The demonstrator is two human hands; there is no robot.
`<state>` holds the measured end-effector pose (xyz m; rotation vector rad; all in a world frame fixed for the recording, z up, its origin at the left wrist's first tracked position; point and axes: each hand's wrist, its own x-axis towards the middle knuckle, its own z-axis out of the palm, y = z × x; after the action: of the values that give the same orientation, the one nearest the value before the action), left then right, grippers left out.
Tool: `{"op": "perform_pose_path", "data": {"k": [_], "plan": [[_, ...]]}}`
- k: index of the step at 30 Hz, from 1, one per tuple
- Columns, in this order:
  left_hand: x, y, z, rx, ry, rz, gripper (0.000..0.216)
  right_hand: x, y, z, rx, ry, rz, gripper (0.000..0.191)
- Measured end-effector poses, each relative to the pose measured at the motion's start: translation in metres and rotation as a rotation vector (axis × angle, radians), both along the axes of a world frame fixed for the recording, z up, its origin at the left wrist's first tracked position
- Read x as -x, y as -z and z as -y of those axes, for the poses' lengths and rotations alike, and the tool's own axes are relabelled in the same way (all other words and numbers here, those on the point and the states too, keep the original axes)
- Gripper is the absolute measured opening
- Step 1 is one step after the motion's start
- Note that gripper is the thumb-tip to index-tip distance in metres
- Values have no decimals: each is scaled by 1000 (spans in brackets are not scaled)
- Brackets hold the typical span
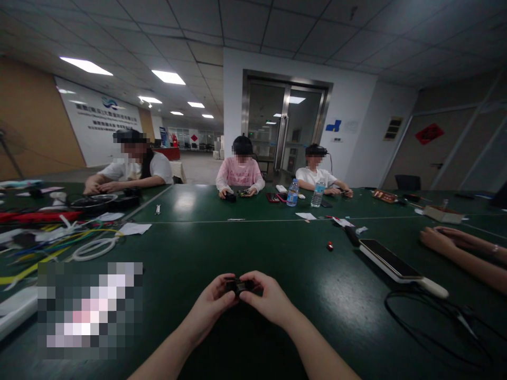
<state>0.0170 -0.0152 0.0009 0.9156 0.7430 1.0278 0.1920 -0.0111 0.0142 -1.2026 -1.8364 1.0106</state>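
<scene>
A small black object (239, 285) is pinched between my two hands, low over the green table; its kind is too dark and small to make out. My left hand (209, 302) grips its left side with thumb and fingers. From the other side, my right hand (268, 300) holds it, thumb in front and fingers curled behind. The thumb tips nearly meet at the near edge. Part of the object is covered by the fingers.
Cables, including a white coil (94, 248), spread over the left of the green table (190, 253). On the right lie a phone (390, 258), a black cable (420, 330) and a small red item (330, 246). Water bottles (292, 193) stand farther back. Co-workers sit around; another person's hands (443, 240) rest at right.
</scene>
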Motion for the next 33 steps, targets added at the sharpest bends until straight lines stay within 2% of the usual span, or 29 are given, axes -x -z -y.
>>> {"op": "perform_pose_path", "data": {"k": [6,12,18,33], "plan": [[1,1,0,-22,13,11,36,0,0,1,-10,-9,-10,26],[0,3,-2,-14,8,23,44,-1,1,0,-14,-6,-14,27],[-3,4,-2,-30,22,50,44,-1,-2,1,-91,2,-33,24],[0,10,-3,-39,71,67,38,-1,-4,3,-73,-25,-5,16]]}}
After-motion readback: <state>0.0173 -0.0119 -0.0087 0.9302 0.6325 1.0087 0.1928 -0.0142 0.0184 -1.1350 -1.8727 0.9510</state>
